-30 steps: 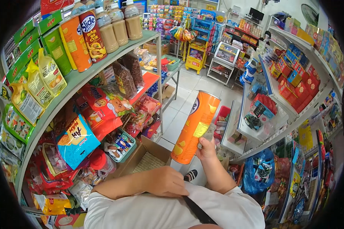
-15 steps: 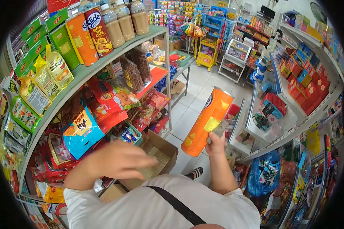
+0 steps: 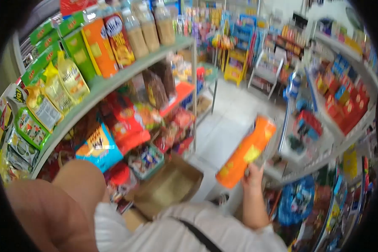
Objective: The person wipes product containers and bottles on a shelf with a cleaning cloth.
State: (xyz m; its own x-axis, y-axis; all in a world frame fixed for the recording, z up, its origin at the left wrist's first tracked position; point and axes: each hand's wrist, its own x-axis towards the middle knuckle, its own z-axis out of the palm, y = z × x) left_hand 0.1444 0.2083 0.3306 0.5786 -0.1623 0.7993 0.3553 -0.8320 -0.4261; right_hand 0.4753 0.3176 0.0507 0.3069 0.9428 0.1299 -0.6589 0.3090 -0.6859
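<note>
An orange cylindrical can point(image 3: 244, 154) with a yellow patch is tilted in my right hand point(image 3: 253, 175), whose fingers wrap round its lower right side. Large and blurred, my left hand point(image 3: 50, 214) is raised close to the camera at the lower left; its fingers cannot be made out. Behind that arm lies a blue and orange snack bag point(image 3: 98, 147) on the shelf. On the top shelf stand another orange can point(image 3: 101, 48), a dark red can point(image 3: 119, 40) and several bottles of beige contents point(image 3: 135, 37).
A green-edged shelf point(image 3: 101, 90) curves along the left. Below it are an open cardboard box point(image 3: 168, 185) and a tray of small packets point(image 3: 146, 159). White shelves point(image 3: 298, 168) with red boxes point(image 3: 348, 109) line the right. Tiled floor point(image 3: 218, 126) runs between, toward a yellow rack point(image 3: 236, 67).
My left hand has moved from the middle down and left, nearer the camera. The view has shifted, so the shelf and the held can appear farther right and lower.
</note>
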